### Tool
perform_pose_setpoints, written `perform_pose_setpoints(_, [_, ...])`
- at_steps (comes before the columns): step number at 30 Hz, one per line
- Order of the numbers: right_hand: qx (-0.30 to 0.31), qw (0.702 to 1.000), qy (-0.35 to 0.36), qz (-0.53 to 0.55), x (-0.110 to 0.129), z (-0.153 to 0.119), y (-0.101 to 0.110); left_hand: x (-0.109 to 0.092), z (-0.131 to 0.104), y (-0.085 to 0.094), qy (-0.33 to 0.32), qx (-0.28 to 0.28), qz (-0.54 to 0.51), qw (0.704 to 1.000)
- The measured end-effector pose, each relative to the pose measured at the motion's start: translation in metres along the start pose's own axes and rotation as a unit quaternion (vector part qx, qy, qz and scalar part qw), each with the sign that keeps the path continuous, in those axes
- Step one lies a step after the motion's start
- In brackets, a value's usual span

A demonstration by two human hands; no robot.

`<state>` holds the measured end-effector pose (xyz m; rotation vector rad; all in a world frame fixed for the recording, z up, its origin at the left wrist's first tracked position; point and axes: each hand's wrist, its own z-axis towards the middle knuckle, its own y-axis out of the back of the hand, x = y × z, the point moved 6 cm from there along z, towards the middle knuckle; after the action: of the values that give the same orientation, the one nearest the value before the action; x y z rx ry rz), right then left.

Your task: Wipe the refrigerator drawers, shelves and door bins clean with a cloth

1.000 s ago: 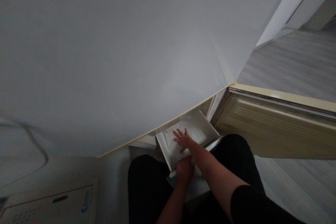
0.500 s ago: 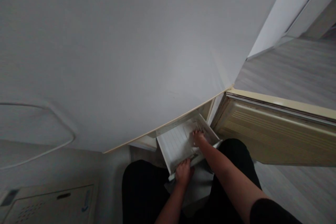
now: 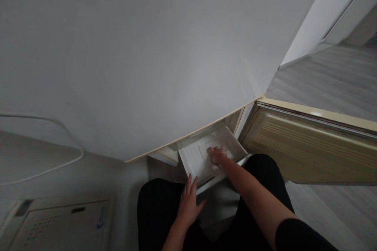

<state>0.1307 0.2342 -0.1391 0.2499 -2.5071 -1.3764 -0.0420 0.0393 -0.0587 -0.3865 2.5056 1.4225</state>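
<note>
A pale drawer (image 3: 188, 160) is pulled partway out of a white cabinet-like appliance. My right hand (image 3: 217, 156) reaches down inside it, fingers curled low over the bottom. Something whitish shows under the palm, too blurred to name. At the drawer's near left corner is my left hand (image 3: 188, 202), its fingers spread and fingertips by the front edge; whether they touch it I cannot tell. A flat, lighter rectangular patch (image 3: 204, 150) lies on the drawer bottom beside my right hand.
The appliance's open door (image 3: 309, 145) stands to the right, its inner side ribbed. Its broad white top (image 3: 176, 55) fills the view ahead. A white cable (image 3: 67, 160) hangs at left, above a pale wall panel (image 3: 59, 223). My knees (image 3: 160, 200) flank the drawer.
My left hand has let go of the drawer's front edge, shifted left and spread its fingers. My right hand has moved left across the drawer bottom.
</note>
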Motion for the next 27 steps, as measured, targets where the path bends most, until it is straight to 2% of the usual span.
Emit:
perform_pose_setpoints(2, [-0.004, 0.998, -0.05, -0.03, -0.032, -0.002, 0.002, 0.0, 0.005, -0.006, 0.03, 0.02, 0.018, 0.999])
perform_pose_setpoints(4, [-0.006, 0.996, -0.069, -0.055, -0.055, -0.006, 0.001, -0.003, 0.012, -0.009, 0.043, 0.038, 0.041, 0.998])
perform_pose_setpoints(7, [-0.002, 0.996, -0.058, -0.061, -0.064, -0.007, -0.007, -0.009, 0.022, -0.01, 0.036, 0.053, 0.072, 0.995])
perform_pose_setpoints(9, [-0.009, 0.998, -0.026, -0.06, -0.052, -0.004, -0.01, -0.012, 0.028, -0.01, 0.035, 0.06, 0.084, 0.994])
perform_pose_setpoints(11, [-0.017, 0.998, 0.013, -0.064, -0.026, 0.003, -0.012, -0.015, 0.03, -0.013, 0.039, 0.072, 0.09, 0.993])
perform_pose_setpoints(14, [-0.032, 0.995, 0.061, -0.075, 0.025, 0.016, -0.012, -0.019, 0.029, -0.022, 0.047, 0.102, 0.079, 0.991])
perform_pose_setpoints(18, [-0.034, 0.99, 0.118, -0.067, 0.095, 0.036, -0.014, -0.022, 0.024, -0.031, 0.026, 0.11, 0.077, 0.991])
perform_pose_setpoints(21, [-0.034, 0.981, 0.186, -0.042, 0.134, 0.05, -0.018, -0.023, 0.021, -0.032, 0.003, 0.125, 0.067, 0.99])
perform_pose_setpoints(24, [-0.019, 0.976, 0.218, -0.013, 0.142, 0.056, -0.022, -0.024, 0.019, -0.025, 0.002, 0.125, 0.05, 0.991])
perform_pose_setpoints(27, [-0.002, 0.982, 0.189, 0.012, 0.115, 0.057, -0.02, -0.026, 0.021, -0.017, -0.018, 0.103, 0.025, 0.994])
